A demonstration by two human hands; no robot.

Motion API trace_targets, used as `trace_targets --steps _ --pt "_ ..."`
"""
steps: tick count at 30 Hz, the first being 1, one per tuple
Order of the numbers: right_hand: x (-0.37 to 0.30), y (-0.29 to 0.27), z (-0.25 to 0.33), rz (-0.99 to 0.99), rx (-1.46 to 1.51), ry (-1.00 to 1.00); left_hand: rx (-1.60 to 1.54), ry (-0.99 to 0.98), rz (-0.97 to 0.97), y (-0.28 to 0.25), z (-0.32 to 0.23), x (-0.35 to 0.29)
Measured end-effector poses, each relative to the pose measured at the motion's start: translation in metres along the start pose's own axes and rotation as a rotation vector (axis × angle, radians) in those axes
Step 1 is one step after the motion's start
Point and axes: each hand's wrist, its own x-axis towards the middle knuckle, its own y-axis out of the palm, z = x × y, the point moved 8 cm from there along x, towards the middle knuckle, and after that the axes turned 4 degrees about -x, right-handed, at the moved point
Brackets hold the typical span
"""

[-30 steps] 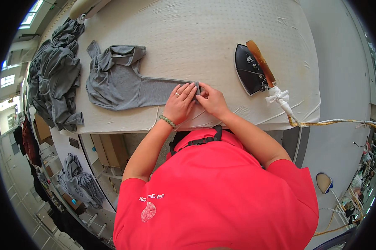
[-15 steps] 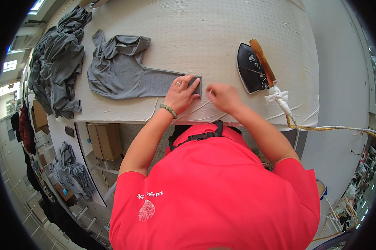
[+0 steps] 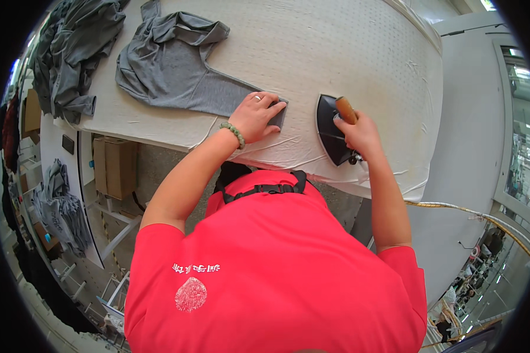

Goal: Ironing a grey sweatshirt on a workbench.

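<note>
A grey garment point(image 3: 166, 72) lies on the padded ironing table point(image 3: 276, 50), one sleeve stretched out to the right. My left hand point(image 3: 254, 119), wearing a ring and a beaded bracelet, rests on the sleeve's cuff end point(image 3: 279, 115) with its fingers extended. To the right, my right hand point(image 3: 362, 136) is wrapped round the wooden handle point(image 3: 346, 110) of a black iron point(image 3: 329, 130). The iron is on the table cover, apart from the sleeve. My right palm and fingers hide part of the handle and the iron's rear end.
A heap of grey garments point(image 3: 71, 59) lies at the table's far left. The iron's hose and cable point(image 3: 453, 207) run off to the right. Below the table's left side are a cardboard box point(image 3: 115, 167) and a stack of grey garments point(image 3: 62, 209).
My right hand has moved from beside the cuff to the iron and taken hold of its handle. My left hand stays on the cuff. The whole view has shifted and turned.
</note>
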Motion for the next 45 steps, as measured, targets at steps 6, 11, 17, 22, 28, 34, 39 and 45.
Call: trace_targets --steps 6,11,17,22,28,34,39,45 --pt "-0.025 0.034 0.057 -0.112 -0.554 -0.350 -0.023 -0.006 0.031 0.003 0.000 0.001" --pt "-0.036 0.047 0.091 -0.030 -0.653 -0.401 -0.020 -0.007 0.030 0.005 0.005 0.006" --pt "-0.032 0.060 0.104 -0.004 -0.755 -0.492 -0.089 -0.025 0.235 0.011 0.019 0.027" --pt "-0.031 0.091 0.121 0.040 -0.826 -0.572 -0.368 -0.108 0.274 0.018 0.047 0.030" --pt "-0.013 0.076 0.127 -0.095 -0.742 -0.494 -0.332 -0.106 -0.115 -0.013 0.060 -0.019" --pt "0.000 0.085 0.161 -0.104 -0.727 -0.505 0.120 -0.099 -0.282 -0.051 0.089 -0.050" --pt "0.004 0.104 0.201 -0.080 -0.713 -0.498 0.119 -0.175 -0.268 -0.059 0.119 -0.063" --pt "0.022 0.136 0.274 -0.027 -0.768 -0.531 0.101 -0.330 -0.179 -0.065 0.119 -0.120"
